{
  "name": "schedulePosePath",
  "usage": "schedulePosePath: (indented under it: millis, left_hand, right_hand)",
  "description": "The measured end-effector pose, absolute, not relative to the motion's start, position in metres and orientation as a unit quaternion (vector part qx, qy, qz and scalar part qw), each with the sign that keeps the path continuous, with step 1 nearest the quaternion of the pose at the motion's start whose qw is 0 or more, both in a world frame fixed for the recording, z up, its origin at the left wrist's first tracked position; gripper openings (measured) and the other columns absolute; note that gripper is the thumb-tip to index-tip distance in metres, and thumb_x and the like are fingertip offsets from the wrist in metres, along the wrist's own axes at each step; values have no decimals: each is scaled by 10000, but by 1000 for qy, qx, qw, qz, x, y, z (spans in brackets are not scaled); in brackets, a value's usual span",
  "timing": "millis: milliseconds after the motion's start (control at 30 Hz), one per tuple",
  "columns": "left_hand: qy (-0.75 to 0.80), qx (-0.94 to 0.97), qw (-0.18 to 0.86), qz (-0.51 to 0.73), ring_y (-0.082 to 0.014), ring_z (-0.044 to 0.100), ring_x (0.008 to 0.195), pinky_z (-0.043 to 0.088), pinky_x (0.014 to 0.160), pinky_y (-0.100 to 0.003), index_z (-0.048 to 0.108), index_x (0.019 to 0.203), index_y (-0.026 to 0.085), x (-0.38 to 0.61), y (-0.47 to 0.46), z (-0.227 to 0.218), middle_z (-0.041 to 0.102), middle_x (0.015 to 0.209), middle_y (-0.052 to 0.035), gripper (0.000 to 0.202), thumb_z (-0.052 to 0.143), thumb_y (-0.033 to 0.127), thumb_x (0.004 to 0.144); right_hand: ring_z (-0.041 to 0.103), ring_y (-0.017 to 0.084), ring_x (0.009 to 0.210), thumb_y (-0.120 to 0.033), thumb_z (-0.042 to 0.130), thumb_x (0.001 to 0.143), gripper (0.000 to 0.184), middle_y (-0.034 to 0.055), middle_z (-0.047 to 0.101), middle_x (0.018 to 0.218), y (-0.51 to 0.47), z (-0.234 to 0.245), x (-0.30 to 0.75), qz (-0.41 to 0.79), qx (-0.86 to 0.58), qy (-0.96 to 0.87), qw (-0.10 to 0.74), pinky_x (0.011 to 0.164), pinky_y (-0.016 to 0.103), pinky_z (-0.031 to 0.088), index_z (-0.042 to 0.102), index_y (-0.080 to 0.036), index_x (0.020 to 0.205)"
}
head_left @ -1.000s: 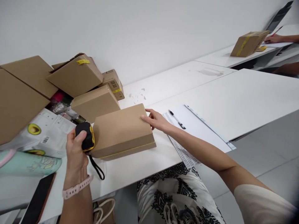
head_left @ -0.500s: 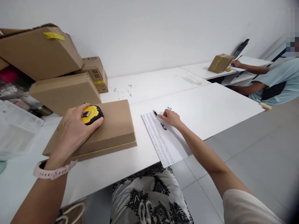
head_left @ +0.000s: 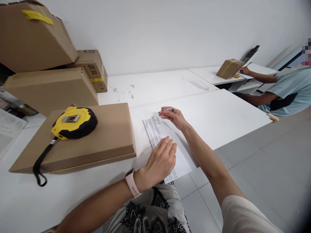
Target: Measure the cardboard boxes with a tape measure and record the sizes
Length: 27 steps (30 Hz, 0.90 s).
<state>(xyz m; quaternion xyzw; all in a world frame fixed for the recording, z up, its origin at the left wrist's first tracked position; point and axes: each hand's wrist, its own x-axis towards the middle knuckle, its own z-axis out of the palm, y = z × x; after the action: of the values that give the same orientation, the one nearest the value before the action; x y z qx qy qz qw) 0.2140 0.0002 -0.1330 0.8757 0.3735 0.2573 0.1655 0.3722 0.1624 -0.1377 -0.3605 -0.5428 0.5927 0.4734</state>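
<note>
A printed sheet of paper lies on the white table, its near end past the table edge. My left hand, with a pink wristband, is over the sheet, fingers loosely extended and holding nothing. Just beyond it, my right hand holds a pen between its fingers, above the sheet's far end. To the left, a yellow and black tape measure rests on a flat cardboard box, its black strap hanging over the box's near side.
Cardboard boxes are stacked at the back left, by a translucent container. The white table runs right to a second table, where another person in a light blue shirt sits writing beside a taped box.
My left hand has let go of the tape measure and moved right onto the sheet. My right hand has picked up the pen from the paper. The view has shifted slightly.
</note>
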Motion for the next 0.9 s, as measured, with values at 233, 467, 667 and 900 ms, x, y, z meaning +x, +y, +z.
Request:
schedulePosePath:
  millis: [233, 467, 667, 900]
  left_hand:
    - [515, 852, 72, 66, -406, 277, 1495, 260, 1223, -534, 409, 1458, -63, 232, 47, -162, 358, 1566, -303, 683, 521, 400, 968]
    - [507, 858, 36, 76, -410, 277, 1496, 234, 1217, -564, 406, 1465, -50, 231, 48, -170, 350, 1573, -300, 712, 444, 477, 988]
    - [506, 856, 43, 97, -413, 266, 1499, 218, 1221, -557, 405, 1465, -34, 229, 49, -174, 346, 1574, -305, 712, 451, 489, 983]
    - [513, 850, 57, 105, -422, 232, 1509, 205, 1226, -550, 421, 1453, -21, 229, 50, -176, 321, 1583, -314, 721, 495, 502, 962]
  right_hand:
    - [483, 126, 543, -689, 585, 858, 465, -39, 536, 539, 159, -166, 365, 570, -398, -520, 497, 634, 304, 440, 591, -230, 782]
    - [610, 185, 806, -540, 810, 707, 429, 41, 686, 847, 151, -168, 360, 592, -418, -523, 448, 760, 344, 474, 678, -212, 951]
    - [445, 121, 601, -538, 631, 871, 354, -47, 477, 624, 148, -171, 363, 480, -481, -569, 463, 612, 294, 383, 532, -218, 755]
    - [577, 155, 616, -547, 768, 726, 435, -24, 619, 666, 149, -179, 355, 537, -436, -533, 487, 623, 321, 461, 481, -243, 844]
